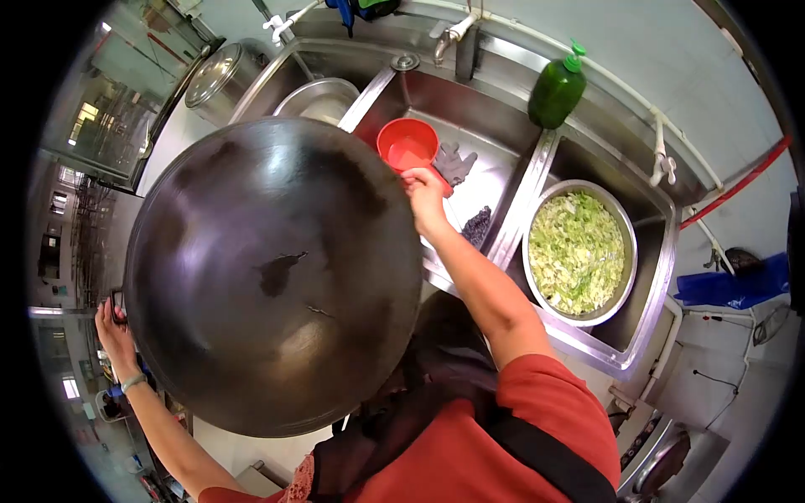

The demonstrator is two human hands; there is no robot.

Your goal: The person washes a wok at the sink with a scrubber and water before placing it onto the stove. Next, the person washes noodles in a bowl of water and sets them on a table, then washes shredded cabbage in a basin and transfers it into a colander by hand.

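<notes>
A large dark wok (277,277) fills the left and middle of the head view, over the floor and the front of the sinks. At its far left edge my left hand (117,339) is closed round the wok's small handle. My right hand (426,197) is closed round the handle of a red plastic scoop (407,142), close beside the wok's right edge. The scoop is over the middle sink basin (495,138). In that basin lie a grey glove (455,163) and a dark scouring pad (476,226).
The right basin holds a metal bowl (631,277) of chopped greens. A green pump bottle (557,92) stands behind the basins, near a faucet (457,35). Another metal bowl (317,101) is in the left basin. A lidded pot (220,80) stands at the upper left.
</notes>
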